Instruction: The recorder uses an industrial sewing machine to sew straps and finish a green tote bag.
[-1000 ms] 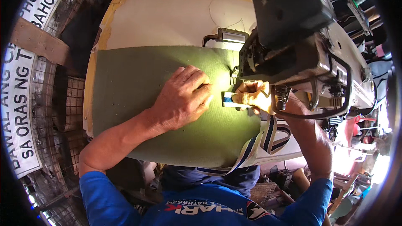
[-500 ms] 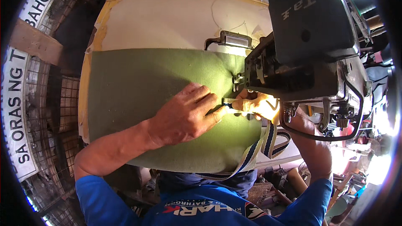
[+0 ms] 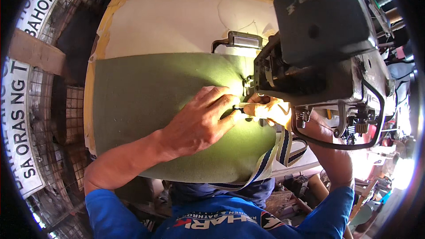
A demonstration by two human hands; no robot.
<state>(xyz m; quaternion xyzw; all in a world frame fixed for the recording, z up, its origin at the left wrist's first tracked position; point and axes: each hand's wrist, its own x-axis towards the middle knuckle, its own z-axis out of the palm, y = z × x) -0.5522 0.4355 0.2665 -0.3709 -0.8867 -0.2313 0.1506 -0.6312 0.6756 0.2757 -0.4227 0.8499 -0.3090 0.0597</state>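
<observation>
Left of the machine (image 3: 323,77), the strap (image 3: 264,164) ends between the hands: right hand (image 3: 273,109) pinching it, left hand (image 3: 201,119) palm down, fingertips meeting it, grip unclear.

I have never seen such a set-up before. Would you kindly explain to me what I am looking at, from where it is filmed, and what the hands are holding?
There is no robot here: these are a person's bare hands, filmed by a wide fisheye camera worn on the head and looking down, so straight edges appear bent.

The big dark thing on the right is a sewing machine. It stands over a table, whose nearer part is covered in green.

The right hand grips a pale strap with a dark blue stripe. The left hand has its fingertips at the strap's end; how firmly they pinch is unclear. The rest of the strap hangs over the table's near edge.
</observation>
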